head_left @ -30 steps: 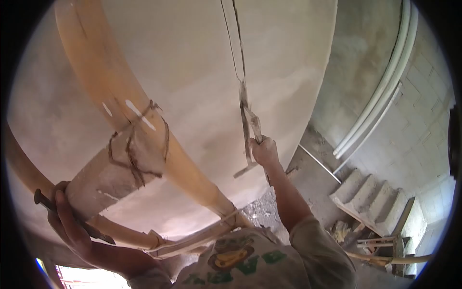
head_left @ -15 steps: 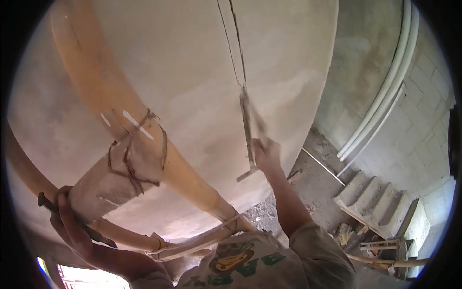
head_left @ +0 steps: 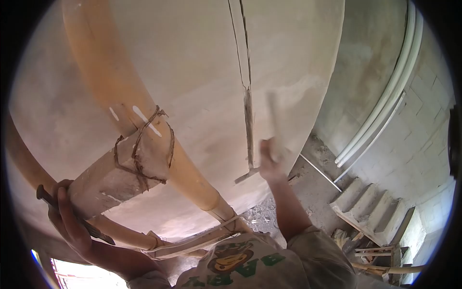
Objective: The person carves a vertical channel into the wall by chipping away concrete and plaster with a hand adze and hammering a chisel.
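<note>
My left hand (head_left: 67, 216) is closed around a dark metal chisel (head_left: 98, 234) with a flared head, and its fingers rest against the end of a squared timber (head_left: 106, 180). My right hand (head_left: 273, 159) is smeared by motion but wrapped round a slim, pale, stick-like tool (head_left: 273, 111), too blurred to name. That tool points up, just right of a narrow groove (head_left: 249, 125) cut into the plastered wall (head_left: 202, 115). A short cross cut (head_left: 247, 175) lies at the groove's lower end.
A bamboo pole (head_left: 192, 185) is tied to the timber with rusty wire (head_left: 139, 166). More bamboo (head_left: 120, 231) runs below at left. White pipes (head_left: 380, 120) line the right-hand wall, with concrete steps (head_left: 370, 207) and wood pieces (head_left: 373, 253) lower down.
My right hand has shifted slightly right, and its tool has swung away from the groove. The left hand keeps its hold on the chisel. The view has shifted a little.
</note>
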The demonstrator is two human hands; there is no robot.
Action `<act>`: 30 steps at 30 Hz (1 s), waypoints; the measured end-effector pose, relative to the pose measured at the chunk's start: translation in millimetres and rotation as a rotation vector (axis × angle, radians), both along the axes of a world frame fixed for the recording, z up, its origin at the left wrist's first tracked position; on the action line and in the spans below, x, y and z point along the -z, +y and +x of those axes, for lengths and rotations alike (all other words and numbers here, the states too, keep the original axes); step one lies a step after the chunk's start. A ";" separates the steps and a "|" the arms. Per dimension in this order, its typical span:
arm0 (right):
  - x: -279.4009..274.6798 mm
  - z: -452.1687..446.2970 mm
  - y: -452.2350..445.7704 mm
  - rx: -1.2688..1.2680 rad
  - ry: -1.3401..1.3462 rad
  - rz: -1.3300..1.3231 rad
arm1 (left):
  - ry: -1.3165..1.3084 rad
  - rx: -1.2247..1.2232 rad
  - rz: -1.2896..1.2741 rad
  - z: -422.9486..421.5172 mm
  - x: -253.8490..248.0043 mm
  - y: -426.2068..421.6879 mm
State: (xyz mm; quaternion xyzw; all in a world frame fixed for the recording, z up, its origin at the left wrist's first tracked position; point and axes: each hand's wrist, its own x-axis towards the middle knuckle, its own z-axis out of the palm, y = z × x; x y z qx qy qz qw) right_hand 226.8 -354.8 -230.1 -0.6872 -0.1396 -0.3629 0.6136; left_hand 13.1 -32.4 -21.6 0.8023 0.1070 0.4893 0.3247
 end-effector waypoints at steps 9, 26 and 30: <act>-16.5 -26.1 -4.0 -0.040 0.413 0.077 | 0.031 0.011 0.026 3.9 -0.9 1.6; -16.8 -23.7 4.5 0.047 0.291 -0.048 | 0.015 -0.029 0.008 1.7 -6.5 -4.5; -43.7 -27.1 2.3 0.034 -0.117 -0.046 | 0.001 0.045 0.047 5.7 -7.8 4.3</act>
